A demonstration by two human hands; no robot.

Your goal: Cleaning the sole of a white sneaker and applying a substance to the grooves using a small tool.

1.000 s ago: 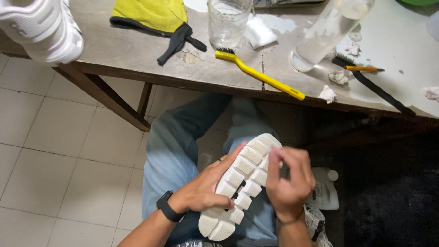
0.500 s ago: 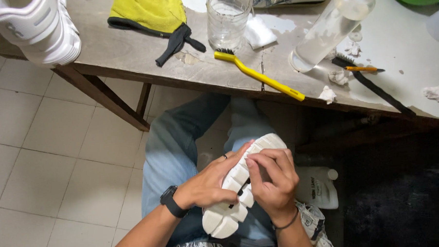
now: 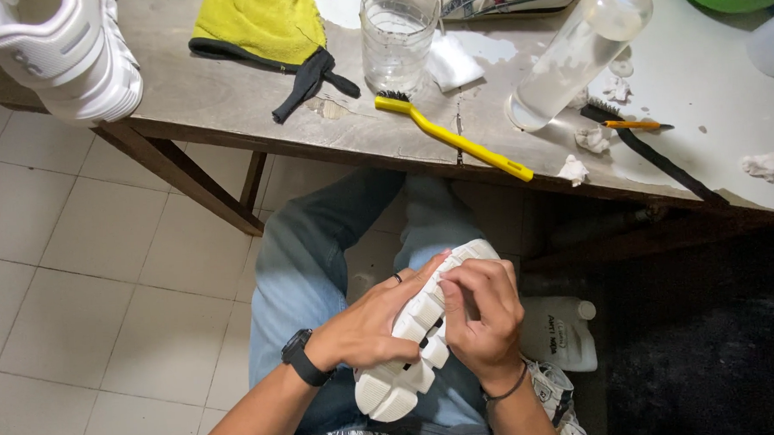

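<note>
A white sneaker (image 3: 413,349) lies sole-up over my lap, its lumpy white sole facing me. My left hand (image 3: 369,325), with a ring and a black wristwatch, grips its left side. My right hand (image 3: 485,313) curls over the sole's right side near the toe, fingers bent onto the tread. I cannot tell whether the right fingers pinch a small tool. The shoe's upper is hidden underneath.
A worn table (image 3: 229,111) stands ahead with a second white sneaker (image 3: 64,53), a yellow cloth (image 3: 260,20), a glass jar (image 3: 398,37), a yellow brush (image 3: 453,138), a clear bottle (image 3: 570,61), a black brush (image 3: 651,152) and white wads. A white jug (image 3: 558,332) stands on the floor.
My right hand has slid from the sole's right edge up over the tread near the toe. The shoe has shifted slightly in my lap; the left hand keeps its hold.
</note>
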